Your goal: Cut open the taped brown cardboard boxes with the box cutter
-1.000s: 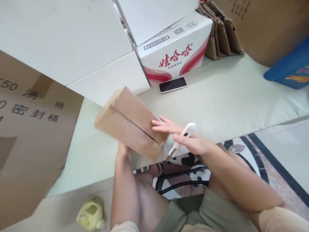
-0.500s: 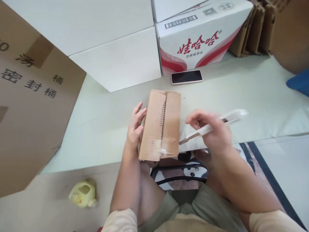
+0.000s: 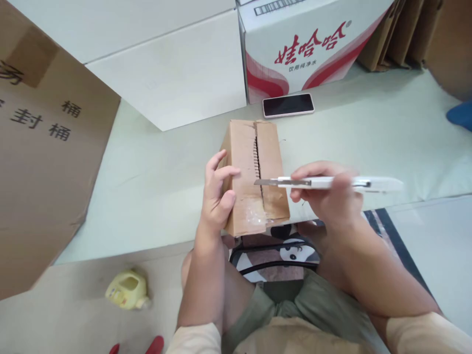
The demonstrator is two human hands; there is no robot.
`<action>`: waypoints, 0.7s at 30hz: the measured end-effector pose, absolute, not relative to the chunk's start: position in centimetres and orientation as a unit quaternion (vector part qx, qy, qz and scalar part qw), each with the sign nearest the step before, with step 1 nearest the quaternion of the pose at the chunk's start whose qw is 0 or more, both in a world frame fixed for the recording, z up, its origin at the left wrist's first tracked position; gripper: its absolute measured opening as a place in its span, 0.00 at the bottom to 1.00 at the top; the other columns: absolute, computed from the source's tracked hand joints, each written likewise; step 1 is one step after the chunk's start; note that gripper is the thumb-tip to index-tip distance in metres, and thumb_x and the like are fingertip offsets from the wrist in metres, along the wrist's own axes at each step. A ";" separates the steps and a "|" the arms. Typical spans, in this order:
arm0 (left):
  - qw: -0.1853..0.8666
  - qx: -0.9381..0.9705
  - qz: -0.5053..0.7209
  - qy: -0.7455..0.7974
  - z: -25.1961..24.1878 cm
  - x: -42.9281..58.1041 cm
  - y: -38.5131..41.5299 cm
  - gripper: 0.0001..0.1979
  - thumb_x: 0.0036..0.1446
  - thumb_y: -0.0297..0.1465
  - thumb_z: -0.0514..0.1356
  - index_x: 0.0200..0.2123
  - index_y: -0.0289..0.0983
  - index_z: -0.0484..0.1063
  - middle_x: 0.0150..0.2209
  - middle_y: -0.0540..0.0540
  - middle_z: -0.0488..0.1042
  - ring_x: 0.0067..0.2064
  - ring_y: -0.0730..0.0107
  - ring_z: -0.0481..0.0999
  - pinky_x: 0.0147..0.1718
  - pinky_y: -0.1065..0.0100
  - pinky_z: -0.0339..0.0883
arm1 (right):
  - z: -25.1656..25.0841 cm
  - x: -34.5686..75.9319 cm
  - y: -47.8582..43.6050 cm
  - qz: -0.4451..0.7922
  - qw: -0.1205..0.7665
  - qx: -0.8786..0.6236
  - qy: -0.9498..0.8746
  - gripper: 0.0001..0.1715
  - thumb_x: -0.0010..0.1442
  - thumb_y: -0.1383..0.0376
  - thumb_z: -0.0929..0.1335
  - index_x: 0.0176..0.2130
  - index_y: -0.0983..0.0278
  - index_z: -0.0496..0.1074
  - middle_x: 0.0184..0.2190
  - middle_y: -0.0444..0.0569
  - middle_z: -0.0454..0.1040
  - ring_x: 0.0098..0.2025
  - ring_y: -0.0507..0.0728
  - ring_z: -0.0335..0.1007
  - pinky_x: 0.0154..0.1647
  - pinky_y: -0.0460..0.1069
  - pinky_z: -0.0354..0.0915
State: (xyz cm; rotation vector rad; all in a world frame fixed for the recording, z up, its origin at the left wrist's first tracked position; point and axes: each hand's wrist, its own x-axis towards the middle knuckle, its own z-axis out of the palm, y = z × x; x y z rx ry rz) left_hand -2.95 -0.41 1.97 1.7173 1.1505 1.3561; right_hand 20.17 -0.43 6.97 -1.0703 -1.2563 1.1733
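Note:
A small brown cardboard box (image 3: 243, 147) sits at the front edge of the pale green tabletop, with a torn, jagged seam along its top and clear tape at the near end. My left hand (image 3: 217, 196) steadies the box from its left side, fingers bent over the edge onto the top. In my right hand (image 3: 332, 194) is a white utility knife (image 3: 379, 184), held level with its blade out. The blade points left and lies over the seam in this view; whether it touches the cardboard I cannot tell.
A phone (image 3: 288, 105) lies behind the box, before a white and red carton (image 3: 302, 59). White boxes (image 3: 184, 73) and a large brown carton (image 3: 47, 162) stand left. Folded cardboard (image 3: 405, 34) leans at the back right. A yellow jug (image 3: 127, 290) is on the floor.
The knife has swung from beside the box's right edge to over its top, its blade now level. My left hand's fingers have come over the top edge, and the box's left side now shows.

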 end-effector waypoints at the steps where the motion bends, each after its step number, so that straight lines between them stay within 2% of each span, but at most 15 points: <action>1: 0.315 0.660 0.520 0.441 1.8 -2.8 -0.3 0.24 0.63 0.57 0.58 0.49 0.48 0.76 0.68 0.42 0.62 0.74 0.43 0.58 0.70 0.42 0.56 | 7.4 20.2 -0.9 0.454 0.523 -0.457 -0.559 0.32 0.56 0.34 0.71 0.28 0.59 0.74 0.18 0.44 0.70 0.18 0.52 0.64 0.18 0.48 0.58; 2: 0.304 0.662 0.521 0.445 1.8 -2.5 -0.2 0.24 0.63 0.57 0.57 0.49 0.48 0.75 0.68 0.41 0.62 0.74 0.42 0.58 0.70 0.42 0.55 | 7.8 20.2 -1.3 0.416 0.514 -0.467 -0.587 0.23 0.57 0.44 0.75 0.28 0.59 0.73 0.18 0.42 0.69 0.18 0.51 0.62 0.19 0.48 0.57; 4: 0.291 0.657 0.519 0.463 1.9 -1.9 -0.1 0.26 0.63 0.59 0.56 0.50 0.46 0.75 0.67 0.40 0.62 0.73 0.42 0.59 0.71 0.42 0.54 | 8.5 20.3 -1.9 0.356 0.501 -0.483 -0.625 0.13 0.59 0.58 0.74 0.27 0.59 0.71 0.16 0.39 0.66 0.18 0.49 0.57 0.19 0.47 0.53; 6: 0.281 0.649 0.517 0.482 2.1 -1.4 -0.1 0.29 0.62 0.61 0.55 0.49 0.45 0.75 0.66 0.39 0.62 0.73 0.42 0.59 0.71 0.42 0.53 | 8.8 20.3 -1.9 0.334 0.487 -0.482 -0.647 0.09 0.59 0.64 0.70 0.27 0.58 0.71 0.16 0.39 0.65 0.17 0.49 0.56 0.20 0.48 0.53; 11: 0.264 0.656 0.522 0.477 2.0 -0.9 -0.1 0.27 0.64 0.59 0.55 0.51 0.46 0.74 0.65 0.40 0.62 0.72 0.43 0.60 0.70 0.44 0.54 | 8.5 20.7 -1.4 0.371 0.431 -0.482 -0.667 0.08 0.58 0.65 0.67 0.27 0.58 0.70 0.18 0.41 0.71 0.19 0.51 0.63 0.22 0.49 0.58; 21: 0.233 0.671 0.518 0.476 2.0 -0.6 0.0 0.25 0.66 0.56 0.54 0.52 0.46 0.73 0.64 0.40 0.63 0.69 0.46 0.63 0.69 0.45 0.57 | 9.1 20.9 -2.0 0.409 0.417 -0.456 -0.671 0.13 0.55 0.68 0.66 0.20 0.60 0.65 0.13 0.39 0.63 0.16 0.48 0.55 0.20 0.47 0.54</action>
